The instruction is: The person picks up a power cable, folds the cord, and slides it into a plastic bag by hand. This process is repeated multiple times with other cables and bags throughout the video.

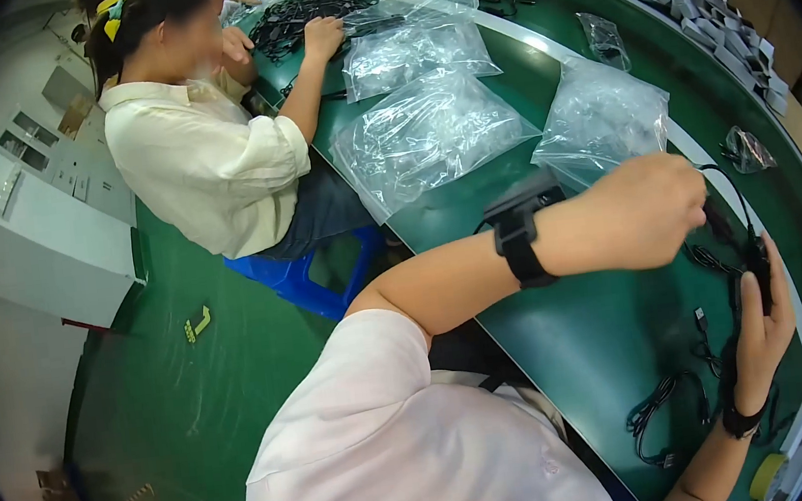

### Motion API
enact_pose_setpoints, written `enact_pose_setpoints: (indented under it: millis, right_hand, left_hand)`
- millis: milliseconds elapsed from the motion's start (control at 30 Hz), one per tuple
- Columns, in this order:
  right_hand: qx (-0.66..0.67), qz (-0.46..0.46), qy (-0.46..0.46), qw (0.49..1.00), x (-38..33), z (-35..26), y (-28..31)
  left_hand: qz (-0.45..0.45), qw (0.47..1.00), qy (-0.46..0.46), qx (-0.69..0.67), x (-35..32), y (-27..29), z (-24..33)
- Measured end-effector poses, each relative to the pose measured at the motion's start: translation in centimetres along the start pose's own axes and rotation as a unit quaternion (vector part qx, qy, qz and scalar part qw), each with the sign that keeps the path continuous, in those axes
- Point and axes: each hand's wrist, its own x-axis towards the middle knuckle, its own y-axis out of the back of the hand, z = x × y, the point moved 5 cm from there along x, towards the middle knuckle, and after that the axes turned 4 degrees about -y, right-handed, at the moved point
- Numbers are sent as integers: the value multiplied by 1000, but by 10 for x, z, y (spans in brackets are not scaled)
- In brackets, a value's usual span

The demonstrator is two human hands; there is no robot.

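My left hand is closed in a pinch above the table, a black device strapped to its wrist. From its fingertips a thin black cable curves down to my right hand. There, thumb and fingers close around a thick black piece of the same cable; I cannot make out its exact kind. Beside my right hand lie a coiled black USB cable, a short cable end with a metal USB plug and another black cable.
Clear plastic bags cover part of the green table. A co-worker on a blue stool handles a heap of black cables. White boxes line the far edge; a yellow tape roll sits near my right arm.
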Motion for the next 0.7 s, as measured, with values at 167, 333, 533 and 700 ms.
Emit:
enact_pose_setpoints:
  millis: [167,333,533,700]
  right_hand:
    - [-71,-84,44,993,-8,-17,-19]
    - [-225,57,251,940,-10,-16,-22]
    - [540,-190,-366,734,-3,34,-23]
    - [769,-182,-419,447,-14,34,-32]
  left_hand:
    - [87,990,-99,42,11,-16,13]
    - [51,993,-104,19,12,-31,32]
    - [23,990,-100,93,0,-49,36]
    - [23,989,-76,127,-2,-43,17]
